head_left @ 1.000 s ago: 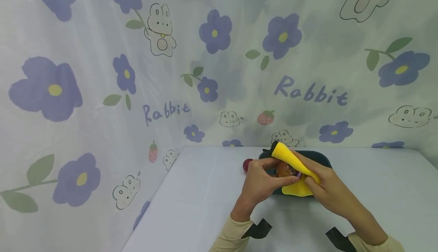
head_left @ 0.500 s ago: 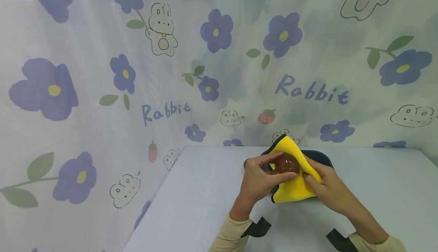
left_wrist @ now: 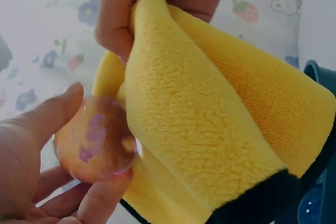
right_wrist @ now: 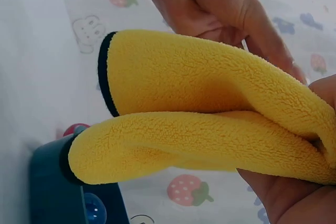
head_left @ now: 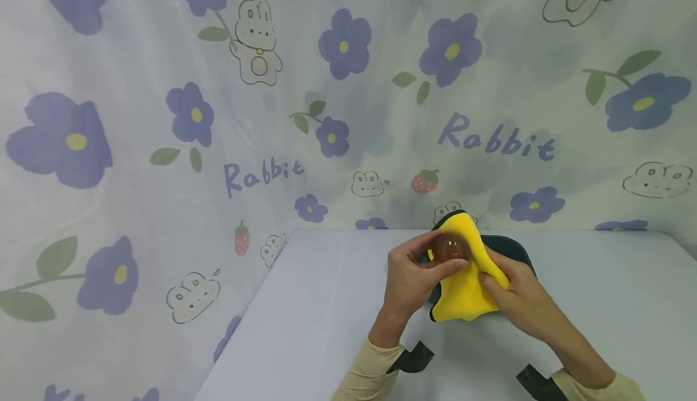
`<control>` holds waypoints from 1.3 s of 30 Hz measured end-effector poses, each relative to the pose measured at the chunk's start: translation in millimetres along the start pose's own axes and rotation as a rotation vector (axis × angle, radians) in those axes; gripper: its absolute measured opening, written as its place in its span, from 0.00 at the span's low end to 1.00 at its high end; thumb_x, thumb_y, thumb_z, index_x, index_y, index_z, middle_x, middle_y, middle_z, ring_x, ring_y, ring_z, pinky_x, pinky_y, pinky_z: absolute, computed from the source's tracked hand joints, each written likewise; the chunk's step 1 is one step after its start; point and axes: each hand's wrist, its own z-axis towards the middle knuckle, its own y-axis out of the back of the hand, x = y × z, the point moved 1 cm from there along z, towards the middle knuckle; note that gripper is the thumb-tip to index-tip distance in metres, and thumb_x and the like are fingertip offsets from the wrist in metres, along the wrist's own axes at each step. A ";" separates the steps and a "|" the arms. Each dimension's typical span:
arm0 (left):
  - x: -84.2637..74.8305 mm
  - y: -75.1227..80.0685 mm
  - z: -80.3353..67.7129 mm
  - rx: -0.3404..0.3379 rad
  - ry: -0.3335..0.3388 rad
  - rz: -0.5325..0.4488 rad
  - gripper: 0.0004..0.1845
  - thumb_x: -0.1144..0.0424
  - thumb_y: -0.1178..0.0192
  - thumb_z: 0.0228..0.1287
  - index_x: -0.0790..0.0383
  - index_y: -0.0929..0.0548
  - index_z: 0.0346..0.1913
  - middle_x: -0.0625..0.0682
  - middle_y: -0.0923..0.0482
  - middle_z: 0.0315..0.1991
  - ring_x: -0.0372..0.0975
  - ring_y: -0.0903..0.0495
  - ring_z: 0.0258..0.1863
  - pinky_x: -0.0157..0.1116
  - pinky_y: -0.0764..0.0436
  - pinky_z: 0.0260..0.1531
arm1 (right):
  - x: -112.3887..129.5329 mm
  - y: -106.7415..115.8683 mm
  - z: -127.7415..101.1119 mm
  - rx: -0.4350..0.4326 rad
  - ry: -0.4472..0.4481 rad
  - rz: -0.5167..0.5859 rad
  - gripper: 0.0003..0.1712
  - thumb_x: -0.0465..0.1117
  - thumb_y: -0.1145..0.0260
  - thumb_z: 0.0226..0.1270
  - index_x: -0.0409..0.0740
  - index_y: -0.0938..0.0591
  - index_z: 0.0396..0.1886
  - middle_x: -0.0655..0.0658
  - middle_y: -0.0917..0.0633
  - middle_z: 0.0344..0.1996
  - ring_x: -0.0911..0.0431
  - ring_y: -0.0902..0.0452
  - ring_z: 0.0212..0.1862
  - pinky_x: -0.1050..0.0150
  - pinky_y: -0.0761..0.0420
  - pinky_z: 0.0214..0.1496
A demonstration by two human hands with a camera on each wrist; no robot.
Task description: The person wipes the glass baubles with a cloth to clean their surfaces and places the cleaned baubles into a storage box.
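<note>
My left hand (head_left: 407,277) holds a see-through, amber-brown ball (head_left: 450,248) between thumb and fingers, over the tray. In the left wrist view, purple glints show on the ball (left_wrist: 97,140). A yellow fleecy cloth (head_left: 465,295) with black edging is bunched in my right hand (head_left: 523,295), its thumb in front. The cloth lies against the ball's right side and hangs below it. In the right wrist view, folds of the cloth (right_wrist: 173,77) hide the ball and part of my left hand (right_wrist: 210,3).
Behind the cloth stands a dark teal tray (head_left: 512,250) on the white table (head_left: 327,304). A blue ball (right_wrist: 94,208) sits in the tray, and a red round thing (right_wrist: 76,128) shows at its far side. A flower-and-rabbit curtain (head_left: 381,104) hangs behind.
The cloth has swung from over the ball to behind and beside it, uncovering more of the ball. Both hands stay close together. The red round thing left of the tray is now hidden in the head view.
</note>
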 end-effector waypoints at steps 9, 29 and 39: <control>0.0 -0.4 -0.1 -0.002 0.112 0.061 0.34 0.59 0.22 0.57 0.60 0.20 0.68 0.54 0.16 0.61 0.37 0.13 0.54 0.31 0.12 0.49 | 5.4 1.6 -1.0 -0.024 -0.075 -0.058 0.32 0.33 0.41 0.75 0.28 0.34 0.76 0.37 0.15 0.42 0.62 0.22 0.28 0.68 0.16 0.29; 2.3 6.0 0.6 0.194 0.125 0.116 0.20 0.57 0.23 0.59 0.54 0.12 0.55 0.48 0.12 0.39 0.27 0.17 0.34 0.29 0.12 0.39 | 19.5 4.4 -6.3 -0.122 0.026 -0.146 0.34 0.25 0.39 0.68 0.36 0.28 0.74 0.29 0.13 0.51 0.65 0.25 0.25 0.71 0.18 0.27; -0.8 4.4 0.3 0.240 0.113 0.114 0.13 0.56 0.21 0.55 0.54 0.11 0.40 0.43 0.12 0.31 0.27 0.16 0.30 0.32 0.11 0.36 | 20.0 1.4 -4.0 -0.146 0.269 -0.238 0.43 0.18 0.38 0.60 0.45 0.28 0.76 0.36 0.19 0.68 0.66 0.24 0.44 0.84 0.21 0.47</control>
